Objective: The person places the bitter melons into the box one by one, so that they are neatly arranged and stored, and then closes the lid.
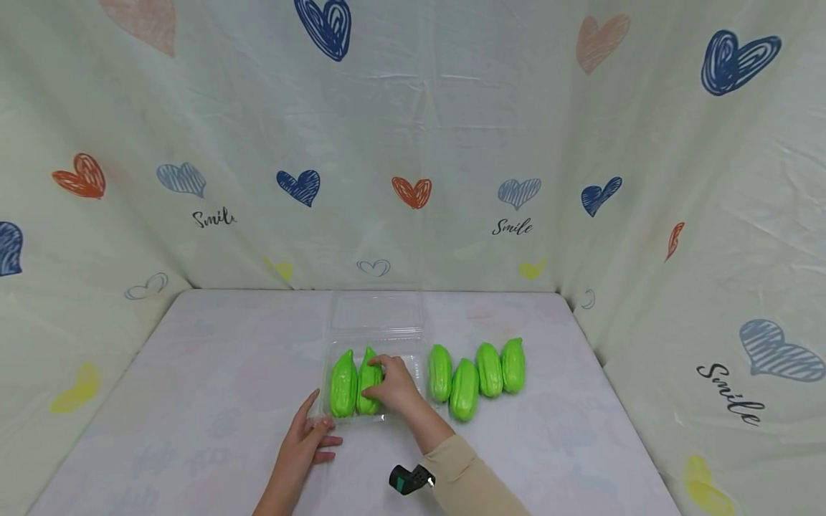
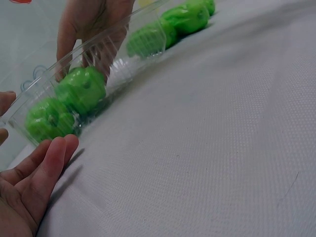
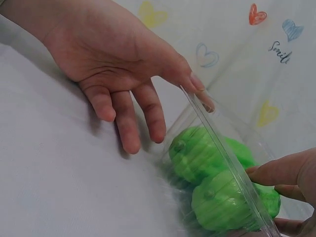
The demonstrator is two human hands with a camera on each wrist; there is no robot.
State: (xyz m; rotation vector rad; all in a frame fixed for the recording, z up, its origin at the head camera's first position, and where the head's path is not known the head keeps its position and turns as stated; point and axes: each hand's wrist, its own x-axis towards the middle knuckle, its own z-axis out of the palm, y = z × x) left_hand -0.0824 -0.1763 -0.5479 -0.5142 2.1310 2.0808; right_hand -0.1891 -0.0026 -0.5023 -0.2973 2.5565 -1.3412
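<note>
A clear plastic container [image 1: 416, 358] stands with its lid folded back. Two bright green ridged pods lie side by side in its left part, the left pod [image 1: 343, 384] and the second pod [image 1: 368, 380]. My right hand [image 1: 395, 385] reaches in from the right and grips the second pod between thumb and fingers; its fingers also show behind the clear wall in the right wrist view. At the container's front left corner, my left hand [image 1: 300, 444] holds the rim with thumb and forefinger, seen closer in the right wrist view [image 3: 118, 59], its other fingers loosely bent outside.
Right of the container lie several more green pods, among them one nearest it [image 1: 440, 373] and one at the far right [image 1: 513, 365]. A small black device [image 1: 410, 479] is by the right sleeve. A heart-patterned curtain [image 1: 361, 129] hangs behind the white table [image 1: 213, 401].
</note>
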